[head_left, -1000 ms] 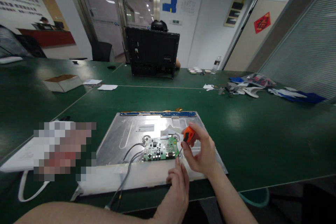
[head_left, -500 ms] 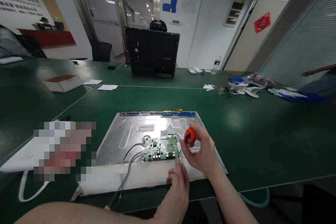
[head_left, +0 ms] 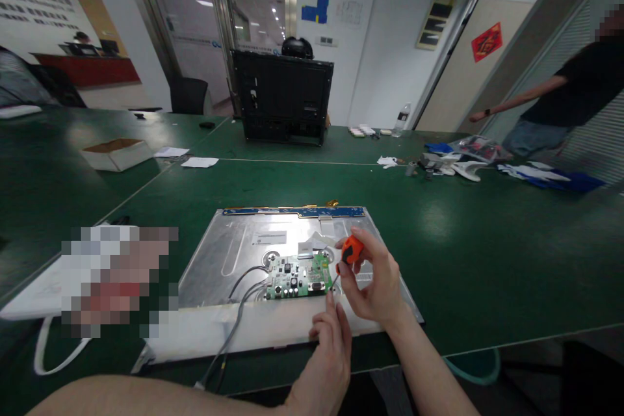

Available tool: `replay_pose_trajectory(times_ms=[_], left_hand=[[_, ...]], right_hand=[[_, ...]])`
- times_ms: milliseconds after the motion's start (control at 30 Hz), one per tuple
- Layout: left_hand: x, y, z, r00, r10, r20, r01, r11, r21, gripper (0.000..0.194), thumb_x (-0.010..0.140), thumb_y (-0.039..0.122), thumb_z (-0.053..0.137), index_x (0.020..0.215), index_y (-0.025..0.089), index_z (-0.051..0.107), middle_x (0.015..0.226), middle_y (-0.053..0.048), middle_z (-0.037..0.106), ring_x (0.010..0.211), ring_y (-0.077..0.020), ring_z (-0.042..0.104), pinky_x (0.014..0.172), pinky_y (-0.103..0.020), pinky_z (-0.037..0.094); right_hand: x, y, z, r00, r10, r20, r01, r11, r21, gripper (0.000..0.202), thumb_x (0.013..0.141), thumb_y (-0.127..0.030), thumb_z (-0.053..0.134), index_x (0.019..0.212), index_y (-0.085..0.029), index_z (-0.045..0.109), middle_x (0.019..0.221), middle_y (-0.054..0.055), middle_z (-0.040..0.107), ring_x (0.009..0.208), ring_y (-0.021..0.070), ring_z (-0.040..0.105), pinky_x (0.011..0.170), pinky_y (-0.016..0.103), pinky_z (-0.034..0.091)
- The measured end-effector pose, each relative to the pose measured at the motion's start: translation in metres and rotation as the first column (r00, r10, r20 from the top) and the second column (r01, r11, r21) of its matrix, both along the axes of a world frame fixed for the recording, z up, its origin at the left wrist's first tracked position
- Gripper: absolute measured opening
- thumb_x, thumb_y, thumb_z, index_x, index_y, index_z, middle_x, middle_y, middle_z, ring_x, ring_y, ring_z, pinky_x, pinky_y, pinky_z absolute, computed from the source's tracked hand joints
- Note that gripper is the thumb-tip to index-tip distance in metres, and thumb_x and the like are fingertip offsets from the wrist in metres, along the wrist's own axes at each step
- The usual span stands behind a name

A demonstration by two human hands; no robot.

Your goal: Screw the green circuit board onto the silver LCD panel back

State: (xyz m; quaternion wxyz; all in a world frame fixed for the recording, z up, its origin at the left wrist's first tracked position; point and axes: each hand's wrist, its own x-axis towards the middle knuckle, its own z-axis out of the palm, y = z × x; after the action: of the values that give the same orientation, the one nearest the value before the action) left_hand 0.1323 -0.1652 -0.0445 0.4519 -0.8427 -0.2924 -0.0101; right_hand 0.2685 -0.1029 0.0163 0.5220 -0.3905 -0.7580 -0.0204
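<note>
In the head view, a bare metal display panel point(head_left: 209, 273) lies on the green table before me, with a green circuit board point(head_left: 303, 275) on its lower middle. My right hand point(head_left: 383, 286) grips an orange and black screwdriver point(head_left: 351, 249) by its handle. The thin shaft slants down to the board's lower right corner. There my left hand point(head_left: 324, 348) reaches in with the index finger stretched out, its tip close to the shaft's end, and the other fingers loosely bent. Whether a screw sits under the tip is too small to tell. Grey cables point(head_left: 238, 322) run from the board's left side.
A black monitor housing point(head_left: 285, 97) stands farther back, a person's head behind it. At left are a shallow cardboard box point(head_left: 117, 156) and papers point(head_left: 199, 162). Parts and bags point(head_left: 443, 162) lie at right, near a walking person point(head_left: 560, 91). A bottle point(head_left: 402, 120) stands behind.
My right hand's fingers have shifted slightly around the screwdriver handle, and more of its shaft shows. My left hand stays put. The person at right has come farther into view.
</note>
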Motion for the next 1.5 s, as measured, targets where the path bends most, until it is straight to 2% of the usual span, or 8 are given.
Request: replay_pose_trajectory(times_ms=[100,233,467,667,867,1067,1333,1500], left_hand=[[0.001,0.000,-0.001,0.999,0.033,-0.003,-0.033,0.999,-0.004,0.049,0.084,0.033,0.039,0.122,0.006,0.056,0.120,-0.024,0.058,0.075,-0.0225,0.054,0.060,-0.036,0.034],[0.002,0.000,-0.004,1.000,0.006,0.009,-0.006,1.000,0.003,0.049,0.085,0.034,0.038,0.120,0.006,0.057,0.120,-0.025,0.058,0.076,-0.0226,0.054,0.059,-0.035,0.033],[0.001,-0.002,-0.002,1.000,0.024,0.012,-0.024,0.999,-0.032,0.048,0.085,0.033,0.039,0.122,0.007,0.058,0.120,-0.024,0.058,0.076,-0.0224,0.054,0.060,-0.036,0.034],[0.002,-0.003,-0.005,0.998,0.057,0.024,-0.056,0.997,-0.050,0.048,0.085,0.032,0.040,0.124,0.008,0.057,0.124,-0.026,0.055,0.079,-0.0232,0.054,0.062,-0.037,0.035],[0.000,-0.003,0.005,0.999,0.030,-0.028,-0.031,0.999,-0.041,0.048,0.085,0.031,0.040,0.124,0.007,0.055,0.122,-0.025,0.057,0.077,-0.0227,0.055,0.060,-0.036,0.034],[0.001,-0.002,0.004,0.998,0.028,-0.060,-0.030,0.999,-0.040,0.049,0.086,0.032,0.040,0.124,0.005,0.055,0.122,-0.026,0.058,0.075,-0.0239,0.057,0.059,-0.037,0.034],[0.001,-0.005,0.010,0.996,0.073,-0.057,-0.077,0.994,-0.080,0.047,0.086,0.029,0.040,0.126,0.009,0.055,0.124,-0.024,0.056,0.079,-0.0227,0.055,0.062,-0.036,0.035],[-0.001,-0.003,0.013,0.998,0.027,-0.063,-0.032,0.997,-0.068,0.048,0.085,0.031,0.041,0.124,0.008,0.056,0.120,-0.023,0.059,0.076,-0.0233,0.055,0.061,-0.036,0.034]], right_hand=[[0.000,0.000,0.000,1.000,-0.010,-0.004,0.010,1.000,0.019,0.060,0.078,-0.013,0.055,0.135,-0.019,0.035,0.073,-0.002,0.058,0.051,0.0109,0.053,0.047,0.025,0.047],[-0.001,0.001,0.000,0.999,-0.051,0.008,0.050,0.998,0.049,0.058,0.079,-0.014,0.056,0.133,-0.020,0.036,0.069,-0.004,0.055,0.048,0.0097,0.051,0.044,0.024,0.046],[-0.002,0.003,0.001,0.996,-0.089,0.031,0.085,0.991,0.100,0.057,0.081,-0.016,0.061,0.132,-0.022,0.037,0.075,-0.003,0.060,0.048,0.0088,0.050,0.044,0.022,0.046],[-0.003,0.002,0.004,0.996,-0.084,0.040,0.081,0.993,0.088,0.054,0.081,-0.018,0.058,0.131,-0.022,0.038,0.074,-0.003,0.058,0.049,0.0098,0.050,0.045,0.023,0.047],[-0.001,-0.001,0.002,1.000,-0.001,0.008,0.001,1.000,0.022,0.061,0.078,-0.014,0.053,0.136,-0.020,0.033,0.084,0.002,0.062,0.055,0.0116,0.054,0.050,0.027,0.051],[-0.001,0.000,0.002,0.999,-0.044,0.015,0.043,0.998,0.036,0.059,0.079,-0.014,0.054,0.135,-0.018,0.035,0.071,-0.002,0.057,0.050,0.0112,0.052,0.047,0.026,0.048],[-0.003,0.003,0.000,0.996,-0.091,0.023,0.088,0.990,0.106,0.059,0.081,-0.016,0.061,0.134,-0.021,0.036,0.071,-0.003,0.058,0.048,0.0095,0.050,0.044,0.022,0.046],[-0.003,0.004,0.002,0.996,-0.080,0.026,0.076,0.989,0.127,0.056,0.082,-0.020,0.063,0.132,-0.023,0.037,0.070,-0.005,0.057,0.048,0.0090,0.048,0.043,0.020,0.044]])
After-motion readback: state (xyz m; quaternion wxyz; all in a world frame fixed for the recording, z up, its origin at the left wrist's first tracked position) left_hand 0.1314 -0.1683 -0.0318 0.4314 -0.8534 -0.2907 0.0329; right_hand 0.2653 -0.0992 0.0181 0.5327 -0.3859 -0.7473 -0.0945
